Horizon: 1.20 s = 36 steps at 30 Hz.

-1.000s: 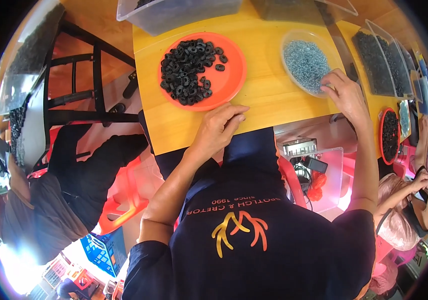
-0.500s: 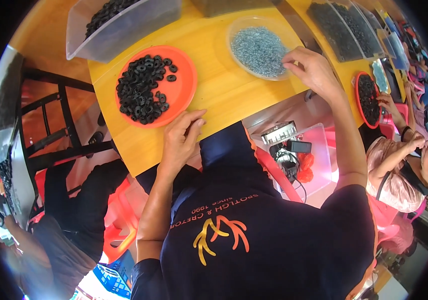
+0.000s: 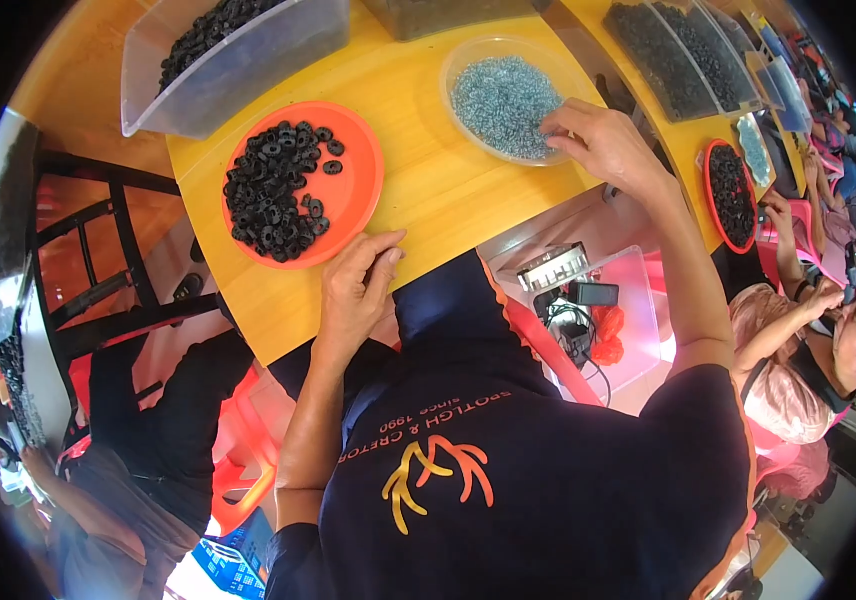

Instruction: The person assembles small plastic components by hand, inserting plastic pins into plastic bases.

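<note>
Down low I see a clear plastic bin (image 3: 640,300) — a black adapter (image 3: 593,293), tangled black cable (image 3: 570,325) and crumpled red plastic (image 3: 608,338) in it. Over on the left stands a black metal frame (image 3: 148,322), with a red plastic chair (image 3: 246,485) and a blue crate (image 3: 236,562) nearby — and off right, a co-worker in pale pink (image 3: 776,385).

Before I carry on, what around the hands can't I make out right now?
Head view, right hand: whether it pinches any of the blue-grey beads; they are too small to tell.
Head view, left hand: whether it holds something small; the back of the hand hides the palm.
Head view, clear bin with black pieces: its far part is cut off by the upper edge.
</note>
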{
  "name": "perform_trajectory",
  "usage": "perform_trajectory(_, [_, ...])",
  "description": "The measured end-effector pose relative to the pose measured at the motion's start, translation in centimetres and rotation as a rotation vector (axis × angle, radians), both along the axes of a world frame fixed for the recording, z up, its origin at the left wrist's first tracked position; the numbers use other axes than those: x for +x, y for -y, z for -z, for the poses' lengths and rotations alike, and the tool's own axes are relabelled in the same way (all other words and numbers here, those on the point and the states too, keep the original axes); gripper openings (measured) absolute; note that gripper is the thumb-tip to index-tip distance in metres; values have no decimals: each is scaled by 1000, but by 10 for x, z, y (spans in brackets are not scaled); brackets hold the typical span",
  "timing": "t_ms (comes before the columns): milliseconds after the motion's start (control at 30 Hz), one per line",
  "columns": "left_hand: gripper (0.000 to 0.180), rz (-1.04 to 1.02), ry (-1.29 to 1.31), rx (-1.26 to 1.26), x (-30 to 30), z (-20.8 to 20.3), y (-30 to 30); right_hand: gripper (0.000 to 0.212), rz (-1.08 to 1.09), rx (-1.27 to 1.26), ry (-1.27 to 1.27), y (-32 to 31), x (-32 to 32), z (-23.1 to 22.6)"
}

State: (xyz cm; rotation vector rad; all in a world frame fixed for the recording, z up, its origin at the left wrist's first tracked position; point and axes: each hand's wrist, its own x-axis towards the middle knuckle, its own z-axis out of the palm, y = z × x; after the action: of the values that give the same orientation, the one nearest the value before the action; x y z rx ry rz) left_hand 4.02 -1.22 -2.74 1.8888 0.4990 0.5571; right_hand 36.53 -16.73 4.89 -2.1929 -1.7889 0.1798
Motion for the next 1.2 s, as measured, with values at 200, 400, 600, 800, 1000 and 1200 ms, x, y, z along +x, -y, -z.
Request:
perform_trajectory(200, [19, -3, -10, 23, 0, -1, 0, 18, 65, -119, -225, 0, -2, -14])
perform_trajectory(400, [19, 11, -14, 45, 0, -2, 1, 20, 206, -148, -132, -4, -16, -18])
perform_trajectory(600, [19, 12, -21, 66, 0, -1, 0, 18, 196, -130, 3, -7, -16, -7])
perform_trajectory(800, [18, 13, -12, 89, 0, -3, 1, 18, 206, -161, -22, -9, -19, -10])
perform_trajectory(1000, [18, 5, 10, 91, 0, -1, 1, 18, 189, -186, 99, -13, -21, -13])
perform_trajectory(1200, [17, 7, 22, 107, 1, -2, 1, 23, 263, -8, -219, -9, -7, -10])
